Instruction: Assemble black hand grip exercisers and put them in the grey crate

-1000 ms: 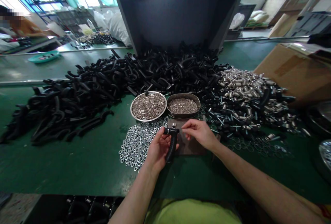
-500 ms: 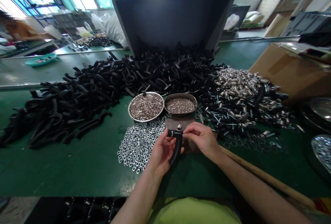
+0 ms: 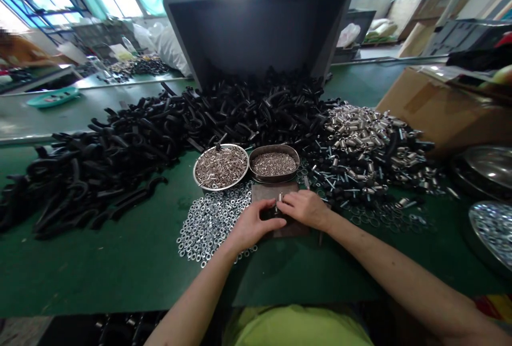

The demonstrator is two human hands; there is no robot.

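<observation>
Both hands meet over a dark metal plate on the green bench. Between my fingers is a black handle, mostly hidden, with a small silver spring-like cylinder standing up from it. My left hand closes on it from the left, thumb stretched along the near side. My right hand grips from the right, fingertips bent around the silver piece. Loose silver nuts lie beside my left hand. Behind the plate sit a round dish of metal pins and an oval tin of tiny metal parts.
Black curved handles are heaped across the bench, spilling from a tipped grey bin. Silver springs, screws and rings lie at the right, near a cardboard box and a bowl of nuts. Another person sits far left.
My hands have brought the black handle down onto the metal plate, hiding most of it. The wooden stick at the right is now covered by my right forearm. The view has shifted slightly.
</observation>
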